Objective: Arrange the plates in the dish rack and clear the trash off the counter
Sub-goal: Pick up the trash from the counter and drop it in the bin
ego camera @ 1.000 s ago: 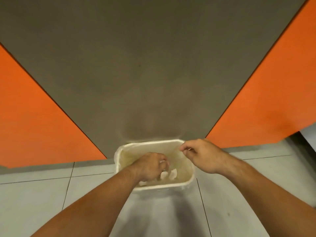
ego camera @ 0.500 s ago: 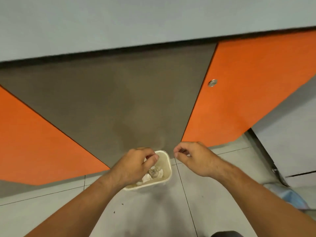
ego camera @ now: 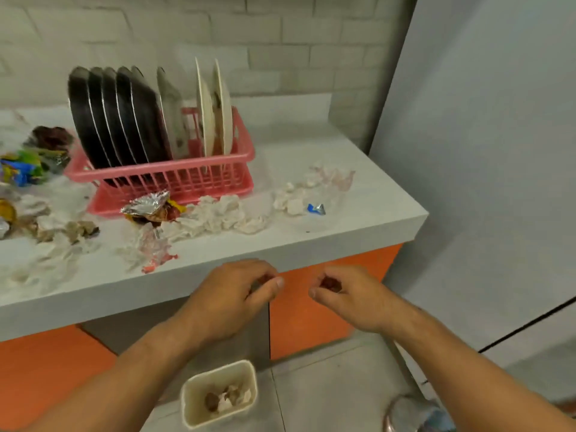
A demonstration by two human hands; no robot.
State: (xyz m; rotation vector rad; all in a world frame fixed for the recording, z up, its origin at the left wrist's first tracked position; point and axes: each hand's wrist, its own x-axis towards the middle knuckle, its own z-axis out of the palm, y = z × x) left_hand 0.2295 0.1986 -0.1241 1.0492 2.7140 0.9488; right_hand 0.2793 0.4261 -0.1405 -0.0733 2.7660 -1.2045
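Plates done: dark and white plates (ego camera: 124,116) stand upright in the pink dish rack (ego camera: 174,174), upper left of frame. Trash mostly left: crumpled tissues (ego camera: 218,215), a foil wrapper (ego camera: 146,205) and coloured packets (ego camera: 21,168) litter the counter (ego camera: 358,213). The bin (ego camera: 218,394), bottom centre, holds a few scraps. Your left hand (ego camera: 230,300) and right hand (ego camera: 349,294) hover below the counter edge, fingers loosely curled, seemingly empty.

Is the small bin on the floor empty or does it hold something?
Not empty: the bin holds a few crumpled pieces of trash at its bottom.
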